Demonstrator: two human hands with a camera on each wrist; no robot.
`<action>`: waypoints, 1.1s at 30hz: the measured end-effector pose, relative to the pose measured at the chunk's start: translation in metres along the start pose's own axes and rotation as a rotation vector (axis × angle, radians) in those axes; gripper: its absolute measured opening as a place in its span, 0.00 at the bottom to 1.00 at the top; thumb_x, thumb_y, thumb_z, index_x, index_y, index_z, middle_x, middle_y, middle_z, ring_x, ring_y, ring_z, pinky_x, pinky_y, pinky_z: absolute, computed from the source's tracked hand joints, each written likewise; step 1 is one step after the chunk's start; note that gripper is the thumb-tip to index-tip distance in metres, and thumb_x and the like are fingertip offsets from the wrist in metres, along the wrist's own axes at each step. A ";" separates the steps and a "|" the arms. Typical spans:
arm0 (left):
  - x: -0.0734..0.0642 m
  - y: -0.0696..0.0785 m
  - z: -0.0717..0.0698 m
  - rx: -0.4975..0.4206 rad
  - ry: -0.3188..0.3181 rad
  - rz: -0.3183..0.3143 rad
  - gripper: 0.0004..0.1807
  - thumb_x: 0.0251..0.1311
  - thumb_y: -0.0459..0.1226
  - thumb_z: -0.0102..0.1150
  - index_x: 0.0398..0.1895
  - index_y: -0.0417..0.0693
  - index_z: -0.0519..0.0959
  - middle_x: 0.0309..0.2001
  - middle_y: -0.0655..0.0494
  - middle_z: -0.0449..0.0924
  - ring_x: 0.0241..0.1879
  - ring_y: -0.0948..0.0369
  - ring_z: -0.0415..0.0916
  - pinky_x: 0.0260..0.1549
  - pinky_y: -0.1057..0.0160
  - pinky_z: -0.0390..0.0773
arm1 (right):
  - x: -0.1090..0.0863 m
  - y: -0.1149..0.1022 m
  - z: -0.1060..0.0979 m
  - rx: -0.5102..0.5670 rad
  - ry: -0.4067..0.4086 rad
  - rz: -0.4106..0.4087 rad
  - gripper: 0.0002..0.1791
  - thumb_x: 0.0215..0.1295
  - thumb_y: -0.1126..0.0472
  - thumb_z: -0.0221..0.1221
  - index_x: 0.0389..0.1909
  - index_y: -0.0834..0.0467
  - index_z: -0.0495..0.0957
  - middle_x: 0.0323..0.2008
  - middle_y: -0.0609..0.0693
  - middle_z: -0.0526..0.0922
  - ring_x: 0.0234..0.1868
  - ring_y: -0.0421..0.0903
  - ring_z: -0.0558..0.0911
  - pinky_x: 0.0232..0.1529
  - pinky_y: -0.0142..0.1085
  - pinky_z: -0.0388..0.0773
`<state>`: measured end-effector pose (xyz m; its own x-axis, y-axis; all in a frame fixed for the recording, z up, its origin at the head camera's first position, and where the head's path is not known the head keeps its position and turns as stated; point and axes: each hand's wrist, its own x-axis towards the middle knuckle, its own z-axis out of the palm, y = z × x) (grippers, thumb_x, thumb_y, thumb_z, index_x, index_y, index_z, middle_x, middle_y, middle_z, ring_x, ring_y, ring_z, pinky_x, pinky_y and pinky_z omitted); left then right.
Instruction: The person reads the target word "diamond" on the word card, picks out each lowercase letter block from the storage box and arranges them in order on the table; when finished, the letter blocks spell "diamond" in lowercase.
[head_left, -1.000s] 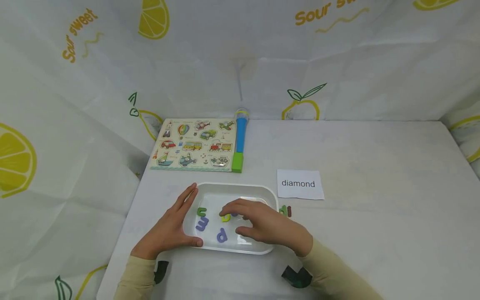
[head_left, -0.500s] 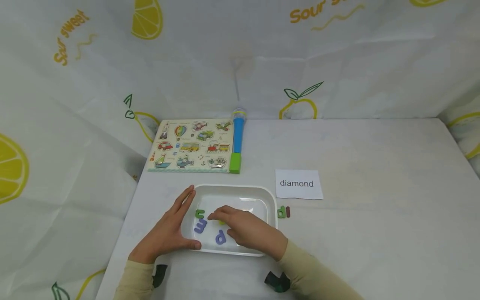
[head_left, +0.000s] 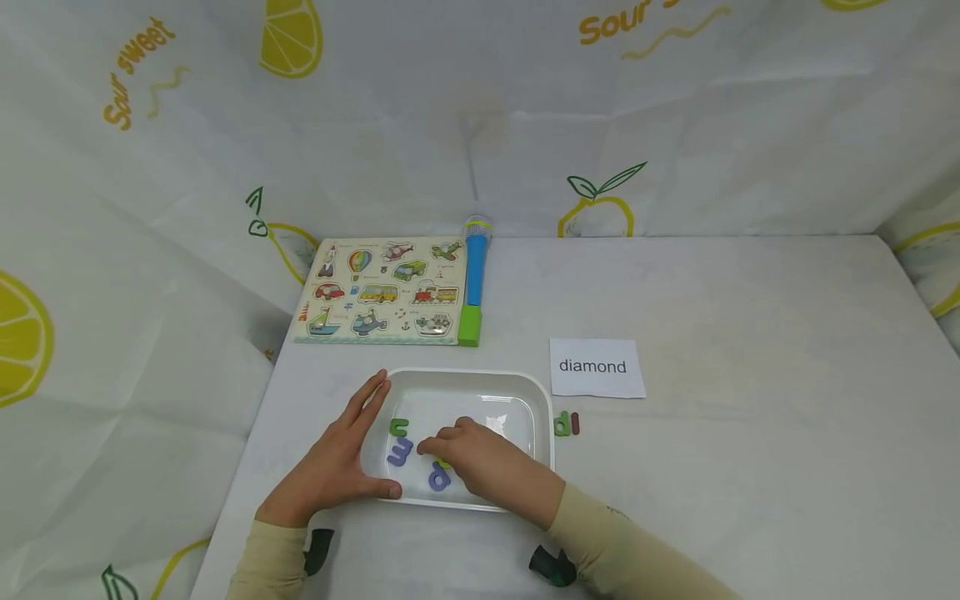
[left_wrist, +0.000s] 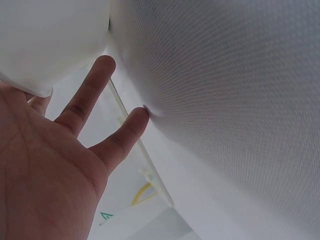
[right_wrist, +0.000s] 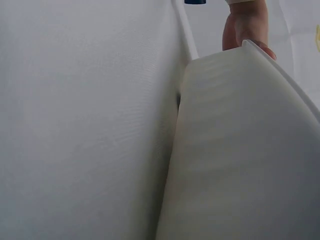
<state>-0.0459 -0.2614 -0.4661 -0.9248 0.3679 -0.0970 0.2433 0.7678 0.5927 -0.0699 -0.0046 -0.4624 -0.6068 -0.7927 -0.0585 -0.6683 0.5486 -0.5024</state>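
A white tray (head_left: pixel 517 383) holds several plastic letters. My left hand (head_left: pixel 337 458) lies along its left end with straight, spread fingers, the thumb at the front rim. In the left wrist view, the fingers (left_wrist: pixel 85 100) reach down beside the tray to the white cloth. My right hand (head_left: pixel 491 467) is inside the tray, fingers bent down over a yellow letter (head_left: pixel 444 462), mostly hidden; I cannot tell whether it is pinched. Touching or overlapping that one is a purple letter (head_left: pixel 438 477). A green n (head_left: pixel 399 427) and a purple m (head_left: pixel 400 452) lie further left.
Right of the tray, a green d (head_left: pixel 562 423) and a dark red i (head_left: pixel 575 423) lie on the table. Behind them is a card (head_left: pixel 597 368) reading "diamond". A vehicle picture puzzle (head_left: pixel 382 292) and a blue toy microphone (head_left: pixel 476 271) lie at the back left.
My right hand has moved left and down into the tray, its fingers bending more. The yellow letter has shifted towards the purple one below it. My left hand has stayed at the tray's end.
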 end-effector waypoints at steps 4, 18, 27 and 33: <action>0.000 0.001 0.000 -0.003 0.003 0.000 0.77 0.30 0.61 0.84 0.83 0.55 0.45 0.82 0.65 0.34 0.74 0.43 0.55 0.61 0.36 0.69 | -0.001 0.000 0.002 -0.070 0.012 -0.016 0.23 0.61 0.69 0.70 0.56 0.48 0.84 0.48 0.41 0.85 0.45 0.41 0.79 0.49 0.31 0.79; -0.001 0.001 0.000 -0.009 0.001 0.007 0.77 0.31 0.60 0.84 0.84 0.57 0.44 0.82 0.66 0.33 0.74 0.42 0.55 0.60 0.35 0.69 | -0.020 0.000 -0.022 0.147 0.027 -0.054 0.21 0.66 0.71 0.62 0.55 0.48 0.85 0.47 0.41 0.85 0.47 0.37 0.81 0.52 0.30 0.78; -0.001 0.000 0.001 0.005 -0.004 -0.009 0.77 0.31 0.64 0.82 0.83 0.55 0.44 0.82 0.66 0.33 0.73 0.42 0.57 0.60 0.36 0.69 | -0.075 0.029 -0.068 0.373 0.279 -0.071 0.20 0.62 0.69 0.69 0.54 0.53 0.83 0.46 0.42 0.87 0.40 0.35 0.82 0.39 0.34 0.82; 0.000 0.000 0.001 0.010 -0.003 -0.021 0.77 0.31 0.65 0.82 0.83 0.53 0.45 0.82 0.66 0.33 0.72 0.42 0.58 0.60 0.36 0.70 | -0.116 0.062 -0.088 0.325 0.523 -0.017 0.25 0.52 0.76 0.73 0.49 0.52 0.83 0.42 0.42 0.86 0.34 0.36 0.84 0.38 0.29 0.82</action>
<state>-0.0455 -0.2609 -0.4663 -0.9290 0.3528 -0.1120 0.2263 0.7807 0.5824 -0.0788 0.1453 -0.4107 -0.7831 -0.5197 0.3415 -0.5642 0.3628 -0.7416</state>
